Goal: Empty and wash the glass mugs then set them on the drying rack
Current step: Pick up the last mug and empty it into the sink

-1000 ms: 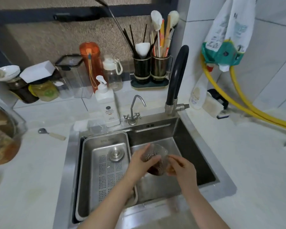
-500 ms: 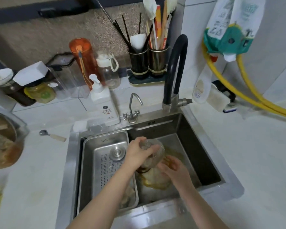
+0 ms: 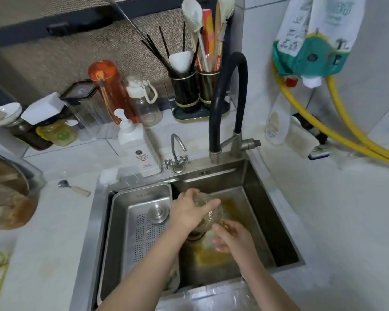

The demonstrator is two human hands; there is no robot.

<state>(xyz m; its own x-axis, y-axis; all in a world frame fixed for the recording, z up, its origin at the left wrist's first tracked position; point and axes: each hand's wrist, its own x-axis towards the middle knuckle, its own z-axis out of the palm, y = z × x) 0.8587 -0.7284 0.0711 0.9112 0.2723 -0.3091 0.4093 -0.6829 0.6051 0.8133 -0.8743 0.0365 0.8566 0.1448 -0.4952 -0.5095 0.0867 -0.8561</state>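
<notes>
Around the stainless steel sink (image 3: pixel 267 209): perforated steel drying tray (image 3: pixel 142 225) set in its left part, black gooseneck tap (image 3: pixel 229 97) and small chrome tap (image 3: pixel 176 151) behind, white pump soap bottle (image 3: pixel 139 147) at the back rim, wooden-handled small spoon (image 3: pixel 74 188) on the left counter — nothing between the camera and the hands but the forearms. Clear glass mug (image 3: pixel 208 213) over the basin's brown-stained floor, tipped steeply, long axis slanting, mouth down toward the drain. Left hand (image 3: pixel 189 212) curled over its upper end, gripping; right hand (image 3: pixel 231 237) beneath the mouth, fingers loosely cupped — whether touching the glass, cannot tell.
</notes>
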